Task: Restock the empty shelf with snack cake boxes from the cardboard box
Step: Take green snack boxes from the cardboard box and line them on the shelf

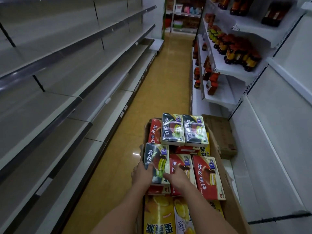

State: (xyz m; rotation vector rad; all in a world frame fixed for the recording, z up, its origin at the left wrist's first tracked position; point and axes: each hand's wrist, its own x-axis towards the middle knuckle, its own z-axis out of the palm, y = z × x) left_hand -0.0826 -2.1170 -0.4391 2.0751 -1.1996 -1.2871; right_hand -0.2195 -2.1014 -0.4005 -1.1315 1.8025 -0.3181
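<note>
A cardboard box (pixel 226 179) on the aisle floor holds several snack cake boxes in dark, red and yellow packs. My left hand (pixel 141 174) grips the left side of a dark snack cake box (pixel 157 159) lying on top of the stack. My right hand (pixel 177 179) holds the same box at its near right corner, fingers partly over a red snack cake box (pixel 181 166). Two more dark boxes (pixel 184 129) lie at the far end. Empty grey shelves (pixel 70 78) run along the left.
Shelves on the right carry bottles with red caps (pixel 236 51). A closed cardboard carton (pixel 219 132) sits on the floor beside the right shelving. The yellow floor aisle (pixel 160 85) stretches ahead to another rack at the far end.
</note>
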